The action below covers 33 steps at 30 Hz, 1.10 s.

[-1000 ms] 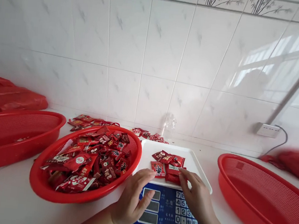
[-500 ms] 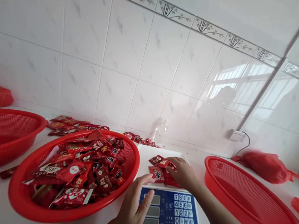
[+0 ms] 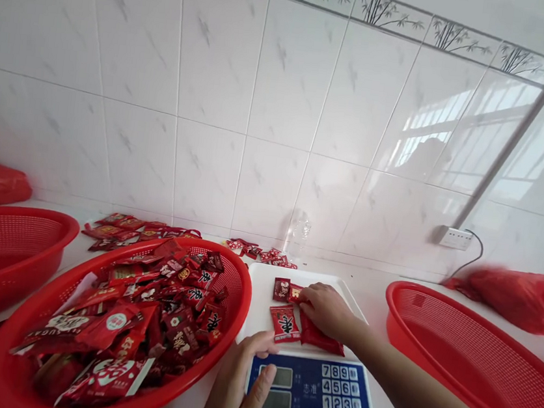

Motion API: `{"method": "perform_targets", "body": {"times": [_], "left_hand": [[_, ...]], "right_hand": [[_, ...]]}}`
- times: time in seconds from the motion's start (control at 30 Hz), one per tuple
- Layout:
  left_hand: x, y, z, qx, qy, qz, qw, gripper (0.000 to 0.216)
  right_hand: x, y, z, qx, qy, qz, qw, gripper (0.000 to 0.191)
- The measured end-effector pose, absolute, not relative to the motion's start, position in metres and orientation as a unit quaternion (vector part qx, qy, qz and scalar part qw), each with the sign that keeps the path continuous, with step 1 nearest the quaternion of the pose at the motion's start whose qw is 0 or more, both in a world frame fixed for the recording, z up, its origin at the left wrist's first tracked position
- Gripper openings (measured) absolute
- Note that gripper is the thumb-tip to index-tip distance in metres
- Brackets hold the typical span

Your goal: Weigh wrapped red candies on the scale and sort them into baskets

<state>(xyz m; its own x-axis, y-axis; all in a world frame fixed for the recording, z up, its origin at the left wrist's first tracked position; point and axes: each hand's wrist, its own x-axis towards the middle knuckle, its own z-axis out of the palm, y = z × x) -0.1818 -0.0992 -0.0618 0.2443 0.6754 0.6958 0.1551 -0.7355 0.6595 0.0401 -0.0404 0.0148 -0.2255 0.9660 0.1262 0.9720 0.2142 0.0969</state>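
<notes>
My right hand [image 3: 325,309] is over the white pan [image 3: 264,275] of a scale, palm down, fingers curled around a small red packet [image 3: 295,292] whose right part they cover. A dark red packet [image 3: 281,289] lies beside it. Nearer me on the pan are a red packet with a large black character [image 3: 284,323] and a plain red packet [image 3: 318,336], partly under my hand. My left hand [image 3: 239,380] is open, thumb and fingers apart, at the left edge of the blue keypad panel [image 3: 309,392], holding nothing.
A red basket [image 3: 244,299] heaped with red packets stands left of the scale. Another red basket [image 3: 69,233] is farther left, and a third [image 3: 399,294] to the right. Loose packets [image 3: 122,229] and a clear plastic bottle [image 3: 298,233] sit along the tiled wall.
The packets on the pan have been spread apart and lie flatter, with my right hand still among them. My left hand stays open beside the panel. The view has shifted slightly.
</notes>
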Motion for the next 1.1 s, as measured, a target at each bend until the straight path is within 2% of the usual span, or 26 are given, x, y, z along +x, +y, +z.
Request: {"method": "perform_targets", "body": {"times": [0.17, 0.37, 0.67, 0.9, 1.1], "left_hand": [[-0.178, -0.103, -0.06, 0.729, 0.274, 0.579, 0.242, 0.028], [-0.177, -0.104, -0.059, 0.719, 0.275, 0.589, 0.245, 0.028], [-0.179, -0.099, -0.062, 0.735, 0.256, 0.579, 0.243, 0.027], [-0.178, -0.099, -0.069, 0.733, 0.259, 0.576, 0.252, 0.029], [-0.178, -0.101, -0.069, 0.732, 0.264, 0.573, 0.258, 0.03]], "right_hand": [[0.044, -0.038, 0.016, -0.614, -0.784, -0.09, 0.004, 0.028], [0.047, -0.042, 0.028, -0.588, -0.805, -0.071, 0.033, 0.028], [0.042, -0.018, 0.013, -0.607, -0.793, -0.055, 0.029, 0.029], [0.058, -0.046, 0.026, -0.569, -0.816, -0.043, 0.091, 0.023], [0.067, -0.075, 0.026, -0.511, -0.848, 0.016, 0.14, 0.031]]}}
